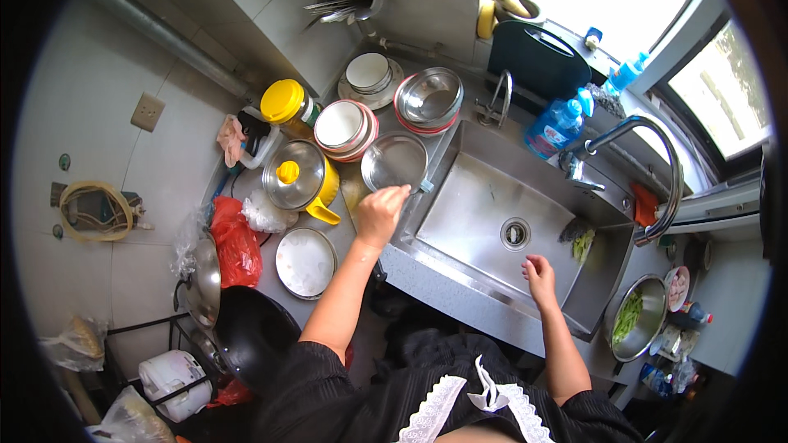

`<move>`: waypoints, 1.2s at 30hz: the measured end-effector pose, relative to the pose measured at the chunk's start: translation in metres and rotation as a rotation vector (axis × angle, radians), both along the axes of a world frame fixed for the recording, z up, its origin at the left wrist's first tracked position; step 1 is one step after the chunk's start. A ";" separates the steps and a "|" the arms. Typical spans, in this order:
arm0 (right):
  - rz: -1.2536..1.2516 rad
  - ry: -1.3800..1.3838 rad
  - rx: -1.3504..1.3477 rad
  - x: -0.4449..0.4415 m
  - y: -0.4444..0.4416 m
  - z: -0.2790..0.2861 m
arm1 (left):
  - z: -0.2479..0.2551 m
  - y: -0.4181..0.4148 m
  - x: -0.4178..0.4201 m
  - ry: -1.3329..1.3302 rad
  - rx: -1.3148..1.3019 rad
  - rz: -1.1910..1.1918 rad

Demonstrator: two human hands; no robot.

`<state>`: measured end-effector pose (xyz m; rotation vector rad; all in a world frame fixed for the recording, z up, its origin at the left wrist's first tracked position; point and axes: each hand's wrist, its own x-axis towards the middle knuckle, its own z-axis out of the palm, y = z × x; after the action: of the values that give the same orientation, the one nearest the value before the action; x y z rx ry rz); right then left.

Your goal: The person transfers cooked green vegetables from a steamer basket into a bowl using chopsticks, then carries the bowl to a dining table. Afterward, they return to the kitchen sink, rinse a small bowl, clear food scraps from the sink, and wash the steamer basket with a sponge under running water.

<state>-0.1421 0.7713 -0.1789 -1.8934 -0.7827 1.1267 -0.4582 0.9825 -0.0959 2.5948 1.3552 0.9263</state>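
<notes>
My left hand (383, 215) is over the counter at the sink's left edge, its fingers bunched close to the rim of a shallow round steel dish (394, 163). Whether the fingers pinch anything is hidden. Just right of the fingertips is a small grey-blue piece (426, 186), too small to name. Over the front right of the stainless steel sink (474, 197), my right hand (540, 277) hangs with fingers loosely curled and apart, holding nothing. Green vegetable scraps (582, 246) and a dark mesh-like clump (571, 231) lie at the basin's right end, beyond the drain (515, 234).
Stacked bowls (341, 126), steel basins (431, 95) and a yellow pot with a lid (301, 178) crowd the left counter. A curved faucet (665, 154) and blue soap bottles (557, 126) line the back. Right of the sink stands a steel bowl of cut greens (634, 320).
</notes>
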 end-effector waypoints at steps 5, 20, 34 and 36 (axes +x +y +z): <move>-0.086 0.013 -0.060 0.013 -0.034 -0.007 | -0.017 0.010 0.008 0.118 -0.102 0.015; -0.083 0.132 -0.002 -0.014 -0.016 0.016 | 0.033 0.123 0.093 -0.281 -0.095 0.043; -0.027 -0.198 -0.124 0.006 -0.026 0.027 | 0.026 0.004 0.032 0.226 -0.123 -0.052; 0.111 -0.164 -0.249 0.010 -0.006 0.053 | 0.046 -0.013 0.072 0.139 -0.267 -0.225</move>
<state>-0.1320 0.7654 -0.1264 -2.1950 -0.8807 1.1934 -0.3864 0.9690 -0.0498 2.5710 1.0958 0.5036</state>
